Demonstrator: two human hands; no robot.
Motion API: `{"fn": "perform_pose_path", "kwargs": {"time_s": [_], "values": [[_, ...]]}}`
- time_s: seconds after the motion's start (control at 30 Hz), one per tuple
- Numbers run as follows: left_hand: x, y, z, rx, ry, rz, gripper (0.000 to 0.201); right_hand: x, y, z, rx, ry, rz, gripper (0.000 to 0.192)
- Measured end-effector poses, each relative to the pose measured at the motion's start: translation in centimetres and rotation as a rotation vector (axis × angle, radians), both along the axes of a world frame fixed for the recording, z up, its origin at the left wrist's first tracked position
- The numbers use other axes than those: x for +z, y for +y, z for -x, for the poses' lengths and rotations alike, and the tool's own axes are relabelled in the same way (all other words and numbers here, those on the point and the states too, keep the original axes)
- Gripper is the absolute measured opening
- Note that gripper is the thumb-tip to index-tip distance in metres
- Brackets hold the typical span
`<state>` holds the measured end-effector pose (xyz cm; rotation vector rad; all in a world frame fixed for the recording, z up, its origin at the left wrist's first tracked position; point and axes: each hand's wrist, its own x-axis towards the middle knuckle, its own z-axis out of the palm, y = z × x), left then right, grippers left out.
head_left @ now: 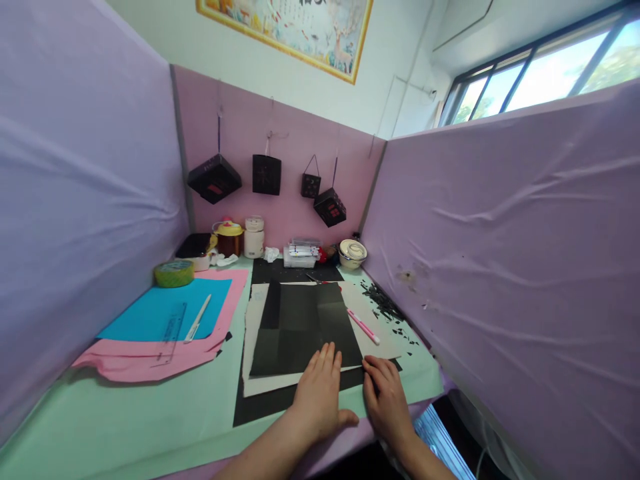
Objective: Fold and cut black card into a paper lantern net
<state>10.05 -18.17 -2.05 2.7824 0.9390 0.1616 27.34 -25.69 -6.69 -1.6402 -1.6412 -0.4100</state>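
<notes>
Black paper [305, 327], creased into squares, lay flat on a cream sheet [255, 313] near the front edge of the bench [125, 420], right in front of you. Your left hand [320, 393] rested palm down on its near edge, fingers flat and together, gripping nothing. Your right hand [387, 393] sat just beside it at the sheet's near right corner, fingers bent onto the surface; I could not tell whether they pinched the corner or only pressed it.

By my judgement the folding was partly done: fold lines already crossed the sheet, yet it lay opened out and flat, nothing like the black lanterns [267, 175] hanging on the back wall. Black scraps [383, 303] to the right suggested some cutting was finished.

A pink pen [363, 327] lay just right of the paper. Your forearms were cut off by the frame, and the small containers at the back were too small to make out.
</notes>
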Motion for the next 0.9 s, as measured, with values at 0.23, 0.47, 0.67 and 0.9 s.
{"fn": "perform_pose_path", "kwargs": {"time_s": [0.23, 0.47, 0.67, 0.9], "values": [[0.2, -0.1, 0.0, -0.005, 0.006, -0.025, 0.115, 1.0, -0.3, 0.1, -0.059, -0.049, 0.053, 0.025], [0.3, -0.1, 0.1, -0.014, 0.018, -0.009, 0.115, 0.5, -0.5, 0.0, -0.081, -0.069, 0.015, 0.026], [0.5, -0.2, 0.2, -0.018, 0.019, -0.01, 0.112, -0.2, -0.5, 0.0, -0.109, -0.069, -0.016, 0.028], [0.4, -0.2, 0.3, -0.014, 0.021, -0.016, 0.112, -0.9, -0.4, -0.3, -0.095, -0.066, -0.021, 0.028]]}}
